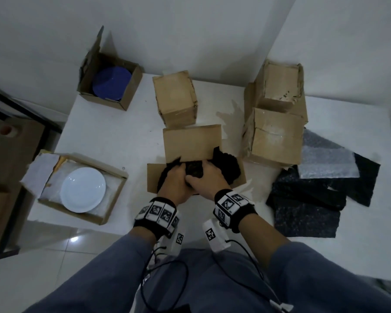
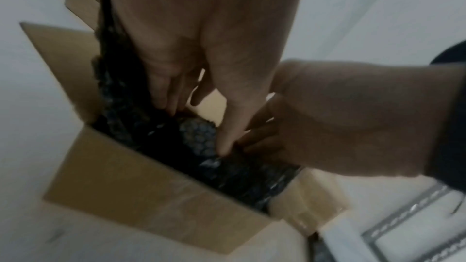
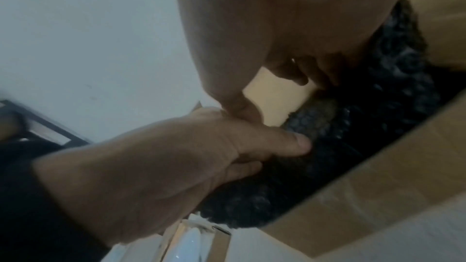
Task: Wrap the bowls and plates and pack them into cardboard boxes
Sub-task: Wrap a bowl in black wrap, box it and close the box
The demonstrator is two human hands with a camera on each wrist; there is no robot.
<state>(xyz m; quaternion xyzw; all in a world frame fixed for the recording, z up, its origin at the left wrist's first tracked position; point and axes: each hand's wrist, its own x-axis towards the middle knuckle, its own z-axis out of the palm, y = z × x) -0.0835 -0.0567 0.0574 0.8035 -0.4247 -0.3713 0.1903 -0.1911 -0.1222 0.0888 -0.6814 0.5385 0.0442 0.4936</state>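
I have a bundle of black bubble wrap (image 1: 193, 171) half down in the open brown cardboard box (image 1: 191, 143) at the middle of the white counter (image 1: 104, 141), presumably a dish inside, though I can't see it. My left hand (image 1: 175, 182) and right hand (image 1: 204, 180) both clutch the wrap from above, likely tucking it in snugly. A white round plate (image 1: 82, 192) waits in a box to the left, spare black and clear bubble-wrap sheets (image 1: 312, 199) to the right. No legible writing; only square coded markers on my wristbands (image 1: 229, 204).
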